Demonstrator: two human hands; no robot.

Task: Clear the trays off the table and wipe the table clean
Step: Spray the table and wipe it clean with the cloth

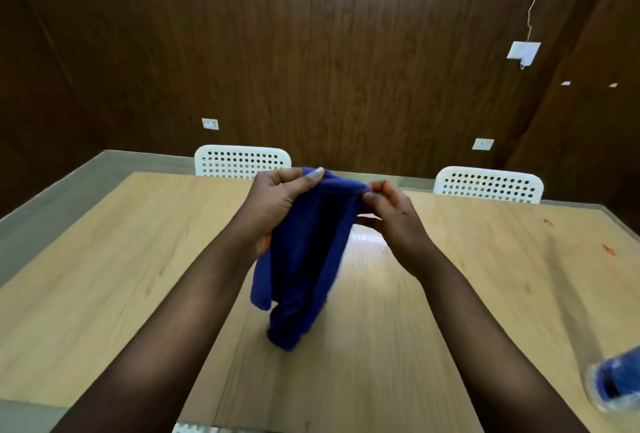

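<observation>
Both the left hand [277, 200] and the right hand [391, 210] pinch the cloth's [304, 259] top edge above the surface [104, 276]; wiping comes next, toward red spots [607, 249] far right.

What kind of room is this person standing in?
Probably a meeting or dining room, though I can't be sure. A long wooden table fills it, two white perforated chairs are pushed in along its far side, and dark wood panelling covers the walls.

Single head-worn view, forward and down over the table [104, 294].
</observation>
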